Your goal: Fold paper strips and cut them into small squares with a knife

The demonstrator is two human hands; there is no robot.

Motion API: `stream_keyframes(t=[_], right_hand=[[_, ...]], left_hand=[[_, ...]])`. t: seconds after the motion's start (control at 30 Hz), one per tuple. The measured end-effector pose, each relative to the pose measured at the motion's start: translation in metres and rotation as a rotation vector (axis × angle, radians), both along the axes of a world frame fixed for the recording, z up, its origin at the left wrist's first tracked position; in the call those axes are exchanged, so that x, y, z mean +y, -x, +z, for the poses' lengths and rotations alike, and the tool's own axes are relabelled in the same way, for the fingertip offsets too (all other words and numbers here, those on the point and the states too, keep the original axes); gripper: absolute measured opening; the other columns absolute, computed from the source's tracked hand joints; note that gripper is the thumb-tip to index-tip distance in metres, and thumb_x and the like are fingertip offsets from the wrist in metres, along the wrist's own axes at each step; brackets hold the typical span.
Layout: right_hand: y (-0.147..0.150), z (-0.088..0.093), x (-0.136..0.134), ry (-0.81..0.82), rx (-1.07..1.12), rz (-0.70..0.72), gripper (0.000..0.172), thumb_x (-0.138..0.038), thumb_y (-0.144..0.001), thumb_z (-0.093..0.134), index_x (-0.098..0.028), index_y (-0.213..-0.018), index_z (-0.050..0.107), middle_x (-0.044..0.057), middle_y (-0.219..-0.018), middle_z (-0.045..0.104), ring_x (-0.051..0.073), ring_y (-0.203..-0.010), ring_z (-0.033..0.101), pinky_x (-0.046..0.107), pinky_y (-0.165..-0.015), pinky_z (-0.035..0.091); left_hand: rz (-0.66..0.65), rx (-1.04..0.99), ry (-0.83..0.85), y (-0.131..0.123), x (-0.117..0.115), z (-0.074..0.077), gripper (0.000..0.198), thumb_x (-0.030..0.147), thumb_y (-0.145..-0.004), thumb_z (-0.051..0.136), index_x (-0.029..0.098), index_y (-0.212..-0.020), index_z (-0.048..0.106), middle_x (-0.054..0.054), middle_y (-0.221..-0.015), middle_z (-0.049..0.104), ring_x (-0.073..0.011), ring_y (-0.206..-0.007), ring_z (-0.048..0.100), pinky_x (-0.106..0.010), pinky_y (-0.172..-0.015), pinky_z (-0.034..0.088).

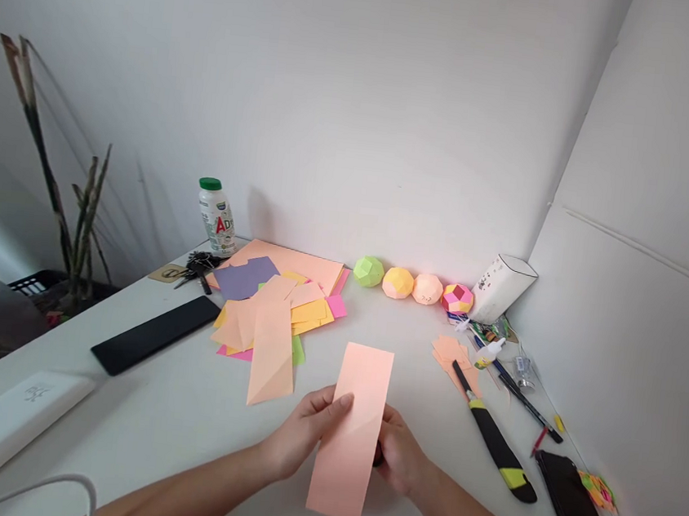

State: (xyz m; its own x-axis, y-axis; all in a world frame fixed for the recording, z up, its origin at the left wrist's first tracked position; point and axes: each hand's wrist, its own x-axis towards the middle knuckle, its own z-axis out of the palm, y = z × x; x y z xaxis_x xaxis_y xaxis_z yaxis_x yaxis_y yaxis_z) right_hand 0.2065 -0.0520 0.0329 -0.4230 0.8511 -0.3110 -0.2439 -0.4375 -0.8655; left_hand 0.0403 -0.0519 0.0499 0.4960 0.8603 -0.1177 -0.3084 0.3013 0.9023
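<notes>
The pink paper strip [351,456] is located between the two hands, above the surface [179,429], its long axis running away from the body with a slight lean. The left hand [300,432] is clamped on its left edge, thumb on the face. The right hand [405,457] is at the right edge beside a dark item [379,455]; its fingers are partly hidden, closure undetermined. The strip appears flat, rectangular, with a faint diagonal mark.
</notes>
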Motion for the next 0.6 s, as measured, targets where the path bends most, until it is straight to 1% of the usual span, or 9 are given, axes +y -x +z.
stream_keyframes(t=[0.1, 0.23, 0.3, 0.37, 0.43, 0.5, 0.6], right_hand=[[0.0042, 0.0004, -0.0038, 0.033, 0.04, 0.027, 0.029, -0.036, -0.07, 0.071, -0.018, -0.059, 0.05, -0.008, -0.049, 0.035, 0.006, -0.046, 0.023, 0.024, -0.047, 0.018], [0.0052, -0.003, -0.0019, 0.055, 0.068, 0.04, 0.029, -0.037, -0.074, 0.065, -0.019, -0.058, 0.05, -0.007, -0.05, 0.039, 0.008, -0.047, 0.027, 0.024, -0.048, 0.022], [0.0058, -0.0039, -0.0016, 0.062, 0.066, 0.06, 0.023, -0.034, -0.071, 0.068, -0.018, -0.061, 0.054, -0.006, -0.051, 0.044, 0.008, -0.047, 0.032, 0.025, -0.049, 0.025], [0.0066, -0.0039, -0.002, 0.062, 0.062, 0.094, 0.016, -0.029, -0.065, 0.073, -0.018, -0.069, 0.061, -0.004, -0.056, 0.052, 0.01, -0.05, 0.04, 0.026, -0.052, 0.029], [0.0069, -0.0034, -0.0024, 0.055, 0.063, 0.129, 0.021, -0.025, -0.061, 0.076, -0.019, -0.078, 0.065, -0.002, -0.062, 0.057, 0.011, -0.054, 0.045, 0.027, -0.056, 0.033], [0.0061, -0.0032, -0.002, 0.033, 0.064, 0.192, 0.025, -0.025, -0.061, 0.076, -0.019, -0.083, 0.066, -0.001, -0.066, 0.058, 0.012, -0.057, 0.048, 0.027, -0.058, 0.034], [0.0024, -0.0027, -0.0002, -0.007, 0.064, 0.277, 0.023, -0.031, -0.064, 0.075, -0.018, -0.082, 0.068, -0.001, -0.066, 0.058, 0.013, -0.059, 0.048, 0.027, -0.058, 0.034]], left_hand=[[-0.018, 0.023, 0.033, 0.0002, -0.0006, 0.0017, 0.046, 0.06, -0.08, 0.058, 0.015, -0.081, 0.065, -0.009, -0.079, 0.069, -0.0221, -0.069, 0.064, -0.032, -0.062, 0.049], [0.034, 0.025, 0.048, 0.0005, 0.0001, 0.0015, 0.044, 0.059, -0.08, 0.058, 0.016, -0.079, 0.063, -0.009, -0.079, 0.07, -0.023, -0.072, 0.065, -0.032, -0.063, 0.049], [0.089, 0.043, 0.063, 0.0003, 0.0009, 0.0012, 0.044, 0.06, -0.078, 0.06, 0.016, -0.078, 0.062, -0.008, -0.079, 0.069, -0.0227, -0.071, 0.065, -0.031, -0.062, 0.049], [0.146, 0.042, 0.107, -0.0003, 0.002, 0.001, 0.043, 0.059, -0.076, 0.063, 0.016, -0.075, 0.061, -0.006, -0.073, 0.068, -0.0206, -0.065, 0.063, -0.03, -0.058, 0.048], [0.189, 0.034, 0.163, -0.0013, 0.003, 0.0009, 0.042, 0.058, -0.074, 0.066, 0.016, -0.073, 0.059, -0.004, -0.065, 0.066, -0.018, -0.057, 0.06, -0.028, -0.054, 0.046], [0.218, 0.028, 0.203, -0.0025, 0.0037, 0.0012, 0.042, 0.057, -0.072, 0.068, 0.016, -0.073, 0.058, -0.002, -0.059, 0.063, -0.0163, -0.052, 0.058, -0.026, -0.05, 0.044], [0.255, 0.03, 0.216, -0.0039, 0.0039, 0.0025, 0.043, 0.058, -0.07, 0.069, 0.017, -0.073, 0.057, -0.001, -0.058, 0.063, -0.0168, -0.052, 0.058, -0.026, -0.05, 0.044]])
